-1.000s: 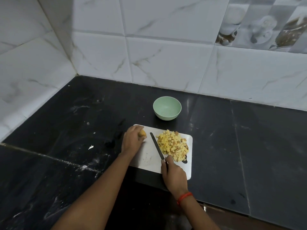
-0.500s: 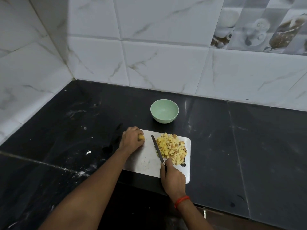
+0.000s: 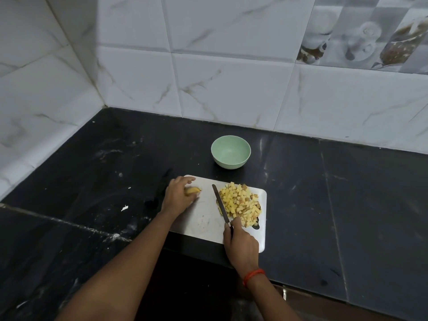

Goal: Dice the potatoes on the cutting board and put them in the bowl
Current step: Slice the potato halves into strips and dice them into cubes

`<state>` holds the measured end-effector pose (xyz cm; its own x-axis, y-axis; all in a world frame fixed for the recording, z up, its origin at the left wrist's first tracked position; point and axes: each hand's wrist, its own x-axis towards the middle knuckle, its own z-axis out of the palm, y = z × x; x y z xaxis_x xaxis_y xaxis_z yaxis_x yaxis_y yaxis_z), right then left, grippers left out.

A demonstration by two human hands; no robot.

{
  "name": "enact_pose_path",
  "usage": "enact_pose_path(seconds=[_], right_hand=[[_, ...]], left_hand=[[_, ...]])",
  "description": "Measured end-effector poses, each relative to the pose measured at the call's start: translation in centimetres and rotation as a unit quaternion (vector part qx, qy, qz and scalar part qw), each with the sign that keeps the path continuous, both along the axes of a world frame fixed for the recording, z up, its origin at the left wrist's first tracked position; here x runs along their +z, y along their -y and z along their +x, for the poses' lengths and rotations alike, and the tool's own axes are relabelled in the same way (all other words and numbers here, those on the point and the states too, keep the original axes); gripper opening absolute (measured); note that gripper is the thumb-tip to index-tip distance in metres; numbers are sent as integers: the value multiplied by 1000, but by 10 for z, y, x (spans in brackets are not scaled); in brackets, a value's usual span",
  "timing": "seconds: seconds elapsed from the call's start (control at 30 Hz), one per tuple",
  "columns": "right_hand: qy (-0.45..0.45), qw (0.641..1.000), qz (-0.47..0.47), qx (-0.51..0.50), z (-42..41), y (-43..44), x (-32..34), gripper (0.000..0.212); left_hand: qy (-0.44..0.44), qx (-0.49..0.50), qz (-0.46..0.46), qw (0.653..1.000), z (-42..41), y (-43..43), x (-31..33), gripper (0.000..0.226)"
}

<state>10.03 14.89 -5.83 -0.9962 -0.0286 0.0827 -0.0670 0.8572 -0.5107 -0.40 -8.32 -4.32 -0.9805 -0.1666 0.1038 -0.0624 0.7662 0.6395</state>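
Pale yellow diced potatoes (image 3: 239, 206), some cubes keeping a strip of brown skin, lay heaped on the right half of the white cutting board (image 3: 203, 218), with the blade of the knife (image 3: 221, 205) lying along the heap's left edge. The right hand (image 3: 242, 247), a red thread (image 3: 252, 275) at its wrist, had its fingers curled round the knife handle, and the left hand (image 3: 178, 195) was closed over an uncut potato piece (image 3: 193, 190) near the board's far left corner. The pale green bowl (image 3: 230, 164), its inside bare, stood just beyond the board on the black countertop (image 3: 347, 193), below white marble-patterned wall tiles (image 3: 231, 84).
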Motion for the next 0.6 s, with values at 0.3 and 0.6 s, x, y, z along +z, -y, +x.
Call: enact_pose_path(seconds=[0.3,0.6], right_hand=[[-2,1000,-3,0,0,-1,1,15],[-21,1000,-9,2,0,-3,-3,13]], left_hand=[[21,37,-12,999,4,4,-3,29],[37,47,-100,993,-13,-25,3,29]])
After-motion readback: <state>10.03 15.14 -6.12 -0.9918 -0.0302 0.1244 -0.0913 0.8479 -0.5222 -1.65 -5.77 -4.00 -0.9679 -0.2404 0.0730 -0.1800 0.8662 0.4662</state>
